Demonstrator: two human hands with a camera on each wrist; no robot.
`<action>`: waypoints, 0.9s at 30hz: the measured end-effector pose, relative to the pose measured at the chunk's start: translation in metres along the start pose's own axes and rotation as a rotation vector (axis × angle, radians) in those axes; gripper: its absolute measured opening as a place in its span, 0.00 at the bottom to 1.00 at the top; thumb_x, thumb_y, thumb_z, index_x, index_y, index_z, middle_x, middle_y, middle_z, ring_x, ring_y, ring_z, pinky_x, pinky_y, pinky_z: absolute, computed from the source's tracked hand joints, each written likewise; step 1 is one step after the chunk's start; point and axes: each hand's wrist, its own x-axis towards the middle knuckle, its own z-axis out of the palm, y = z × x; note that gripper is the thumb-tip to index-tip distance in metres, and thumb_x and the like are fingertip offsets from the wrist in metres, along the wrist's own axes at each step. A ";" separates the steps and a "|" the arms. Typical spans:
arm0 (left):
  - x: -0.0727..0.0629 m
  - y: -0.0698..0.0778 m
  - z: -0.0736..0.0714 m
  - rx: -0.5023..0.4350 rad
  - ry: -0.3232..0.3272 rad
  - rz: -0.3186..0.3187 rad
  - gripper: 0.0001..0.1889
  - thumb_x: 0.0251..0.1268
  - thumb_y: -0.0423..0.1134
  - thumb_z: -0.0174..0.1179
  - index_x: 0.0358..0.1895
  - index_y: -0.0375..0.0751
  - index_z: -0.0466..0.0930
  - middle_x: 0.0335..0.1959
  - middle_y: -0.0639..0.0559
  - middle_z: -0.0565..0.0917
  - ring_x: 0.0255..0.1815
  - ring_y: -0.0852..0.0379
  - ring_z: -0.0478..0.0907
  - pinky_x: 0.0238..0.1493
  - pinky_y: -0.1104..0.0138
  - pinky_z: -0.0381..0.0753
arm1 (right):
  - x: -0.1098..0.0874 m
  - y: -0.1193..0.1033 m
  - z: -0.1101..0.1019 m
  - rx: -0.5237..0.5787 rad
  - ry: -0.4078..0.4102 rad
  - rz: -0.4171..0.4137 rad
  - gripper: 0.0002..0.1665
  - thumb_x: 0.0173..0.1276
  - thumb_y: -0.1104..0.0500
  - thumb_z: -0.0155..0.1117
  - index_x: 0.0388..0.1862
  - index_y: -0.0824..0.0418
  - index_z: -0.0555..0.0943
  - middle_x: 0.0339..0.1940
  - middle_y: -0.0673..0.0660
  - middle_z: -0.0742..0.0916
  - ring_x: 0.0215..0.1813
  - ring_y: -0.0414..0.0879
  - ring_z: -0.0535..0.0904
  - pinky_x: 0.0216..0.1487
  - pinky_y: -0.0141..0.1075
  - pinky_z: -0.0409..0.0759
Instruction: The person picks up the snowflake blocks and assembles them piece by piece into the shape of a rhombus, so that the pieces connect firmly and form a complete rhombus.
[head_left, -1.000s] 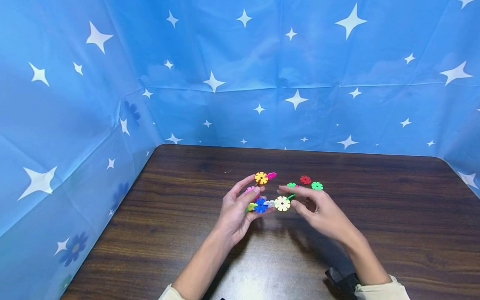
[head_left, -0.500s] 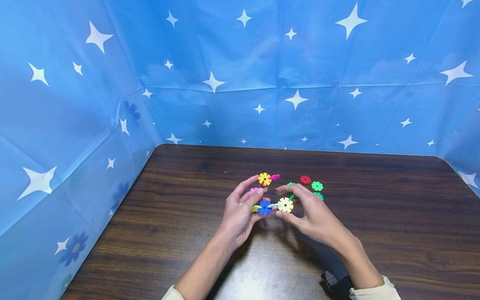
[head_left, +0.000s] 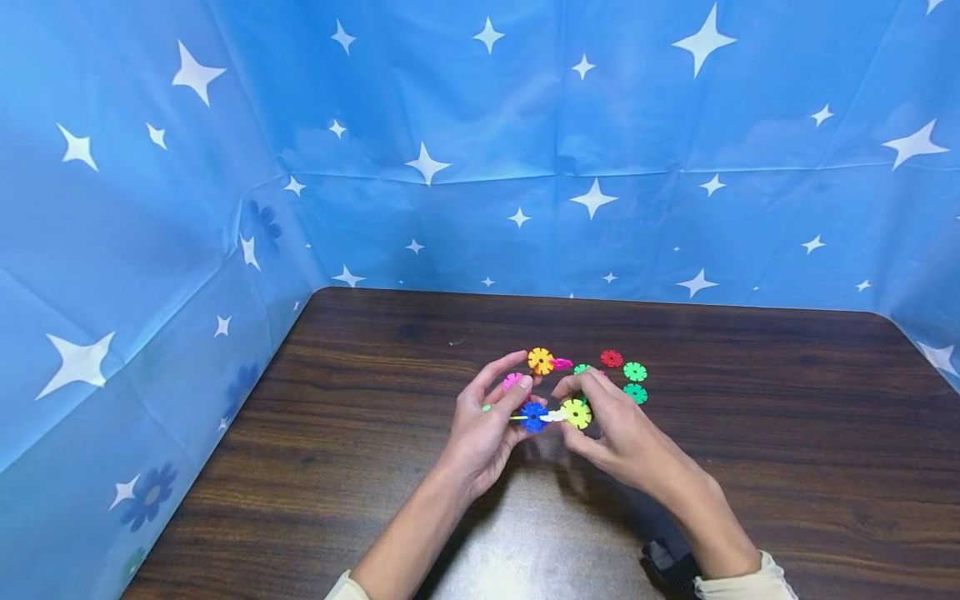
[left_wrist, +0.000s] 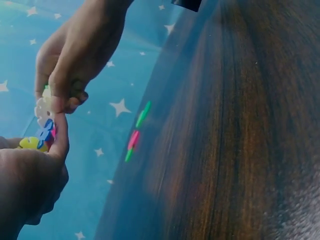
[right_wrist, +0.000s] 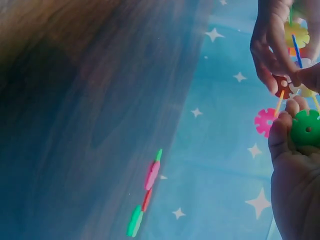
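Joining step, looks like. Your left hand (head_left: pixel 482 429) holds notched-disc chain (head_left: pixel 534 410); your right hand (head_left: pixel 626 429) pinches near yellow disc (head_left: pixel 578 408). Next push likely needs slots lined up.

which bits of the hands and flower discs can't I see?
Head view: the lower part of a loose green disc, behind the right hand.
Left wrist view: part of the left hand, cut off by the left edge.
Right wrist view: one side of the held green disc, past the right edge.
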 end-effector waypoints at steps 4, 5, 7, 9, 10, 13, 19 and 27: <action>0.000 0.001 0.000 -0.007 0.002 0.006 0.23 0.84 0.31 0.55 0.77 0.43 0.73 0.56 0.43 0.84 0.43 0.59 0.83 0.44 0.64 0.93 | 0.000 -0.001 -0.001 -0.016 -0.003 0.009 0.21 0.73 0.62 0.73 0.60 0.61 0.78 0.55 0.53 0.84 0.58 0.44 0.82 0.59 0.47 0.86; 0.000 0.001 0.000 -0.012 0.003 0.006 0.22 0.84 0.31 0.55 0.76 0.43 0.73 0.55 0.43 0.84 0.43 0.59 0.83 0.44 0.63 0.94 | 0.000 -0.002 -0.001 -0.015 0.002 0.011 0.21 0.73 0.62 0.73 0.61 0.61 0.78 0.56 0.53 0.84 0.59 0.44 0.82 0.60 0.48 0.86; 0.000 0.001 0.000 -0.025 -0.003 0.007 0.23 0.84 0.31 0.54 0.76 0.42 0.72 0.54 0.44 0.84 0.44 0.58 0.83 0.47 0.60 0.94 | 0.000 -0.001 -0.002 -0.016 0.015 0.005 0.23 0.72 0.61 0.74 0.62 0.60 0.78 0.58 0.53 0.84 0.61 0.46 0.82 0.63 0.49 0.84; 0.000 0.000 -0.001 -0.035 -0.004 0.006 0.22 0.84 0.31 0.54 0.76 0.41 0.72 0.54 0.44 0.84 0.45 0.57 0.84 0.48 0.59 0.94 | 0.000 0.000 -0.002 -0.022 0.022 -0.006 0.23 0.72 0.61 0.75 0.62 0.60 0.79 0.58 0.53 0.84 0.62 0.46 0.80 0.65 0.49 0.82; 0.000 0.000 -0.001 -0.040 -0.004 0.005 0.22 0.84 0.30 0.54 0.76 0.40 0.72 0.54 0.44 0.84 0.45 0.57 0.84 0.49 0.58 0.94 | 0.000 0.000 -0.001 -0.024 0.024 -0.011 0.23 0.72 0.61 0.75 0.62 0.59 0.79 0.58 0.53 0.84 0.63 0.47 0.79 0.66 0.49 0.81; 0.000 -0.002 -0.001 -0.048 0.003 0.001 0.22 0.84 0.30 0.54 0.76 0.39 0.73 0.56 0.43 0.84 0.45 0.56 0.85 0.50 0.57 0.94 | 0.001 0.001 -0.001 -0.036 0.019 -0.023 0.22 0.72 0.61 0.74 0.61 0.59 0.79 0.58 0.52 0.83 0.64 0.48 0.77 0.67 0.49 0.79; 0.001 -0.004 0.000 -0.052 0.030 -0.020 0.21 0.85 0.31 0.52 0.75 0.39 0.74 0.55 0.42 0.82 0.44 0.55 0.85 0.47 0.59 0.94 | 0.001 0.003 0.001 -0.082 -0.005 -0.054 0.18 0.76 0.61 0.69 0.61 0.60 0.77 0.59 0.53 0.81 0.63 0.47 0.73 0.65 0.47 0.78; 0.002 -0.005 0.000 -0.055 0.033 -0.030 0.21 0.87 0.34 0.50 0.76 0.38 0.72 0.59 0.38 0.80 0.43 0.54 0.85 0.45 0.61 0.94 | 0.001 0.005 0.006 -0.153 0.010 -0.112 0.16 0.76 0.61 0.68 0.57 0.63 0.77 0.57 0.56 0.79 0.59 0.49 0.72 0.58 0.44 0.76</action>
